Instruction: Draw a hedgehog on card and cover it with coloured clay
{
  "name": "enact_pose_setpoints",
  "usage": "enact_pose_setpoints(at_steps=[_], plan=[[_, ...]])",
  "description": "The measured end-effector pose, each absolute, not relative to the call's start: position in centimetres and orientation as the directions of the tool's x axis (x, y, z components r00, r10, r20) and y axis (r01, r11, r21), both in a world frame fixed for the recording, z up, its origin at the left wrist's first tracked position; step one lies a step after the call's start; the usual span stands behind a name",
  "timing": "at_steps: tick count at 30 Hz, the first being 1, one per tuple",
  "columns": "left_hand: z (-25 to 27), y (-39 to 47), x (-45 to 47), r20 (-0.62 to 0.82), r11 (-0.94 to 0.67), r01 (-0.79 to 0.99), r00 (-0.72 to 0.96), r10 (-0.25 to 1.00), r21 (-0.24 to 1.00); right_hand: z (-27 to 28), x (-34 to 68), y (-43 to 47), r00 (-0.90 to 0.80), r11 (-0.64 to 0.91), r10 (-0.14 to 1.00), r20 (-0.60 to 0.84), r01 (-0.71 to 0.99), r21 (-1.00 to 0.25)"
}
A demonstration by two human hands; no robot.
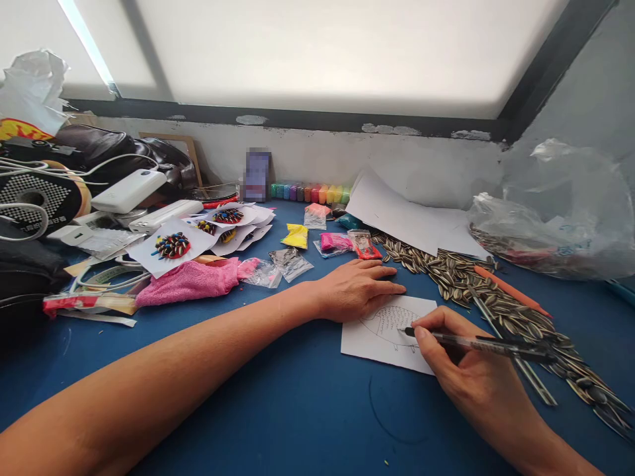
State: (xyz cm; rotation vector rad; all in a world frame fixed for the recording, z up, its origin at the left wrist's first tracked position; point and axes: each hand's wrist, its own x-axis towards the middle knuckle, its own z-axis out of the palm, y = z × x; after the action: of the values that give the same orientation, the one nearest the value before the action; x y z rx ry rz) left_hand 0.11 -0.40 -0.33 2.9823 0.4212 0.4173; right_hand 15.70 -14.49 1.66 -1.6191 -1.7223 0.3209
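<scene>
A small white sheet of paper [364,344] lies on the blue tabletop, with a line drawing of a round-bodied animal with short legs and many small marks on its body. My left hand [354,287] rests flat on the sheet's upper left part, fingers stretched out to the right. In my right hand [471,370] is a black pen [476,342], pinched between thumb and fingers. Its tip touches or hovers just over the drawing; I cannot tell which. Striped sunflower seeds [456,277] spread out beyond and to the right of the sheet.
Among the seeds lie a metal-bodied cutter [516,350] and an orange stick [513,291]. Clay packets [296,236] sit behind my left hand. Left are a pink cloth [191,284] and seed-decorated cards [171,246]. A plastic bag [555,218] stands at right, blank paper [407,211] at the back.
</scene>
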Motion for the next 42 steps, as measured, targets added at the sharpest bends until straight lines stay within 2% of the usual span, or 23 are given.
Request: enact_pose_setpoints(at_steps=[10, 14, 18, 42], plan=[[-0.44, -0.36, 0.13, 0.259, -0.955, 0.254, 0.922, 0.287, 0.152, 1.94, 15.67, -14.73, 0.077, 0.165, 0.945, 0.319, 0.730, -0.664], [-0.51, -0.33, 0.12, 0.264, -0.958, 0.251, 0.923, 0.281, 0.141, 2.19, 15.96, -14.75, 0.127, 0.151, 0.925, 0.358, 0.742, -0.653], [-0.52, -0.33, 0.10, 0.280, -0.960, 0.245, 0.920, 0.276, 0.138, 2.13, 16.40, -14.75, 0.162, 0.113, 0.927, 0.338, 0.739, -0.664], [-0.57, -0.38, 0.12, 0.281, -0.959, 0.249, 0.919, 0.277, 0.132, 1.48, 16.58, -14.87, 0.108, 0.129, 0.943, 0.315, 0.753, -0.645]])
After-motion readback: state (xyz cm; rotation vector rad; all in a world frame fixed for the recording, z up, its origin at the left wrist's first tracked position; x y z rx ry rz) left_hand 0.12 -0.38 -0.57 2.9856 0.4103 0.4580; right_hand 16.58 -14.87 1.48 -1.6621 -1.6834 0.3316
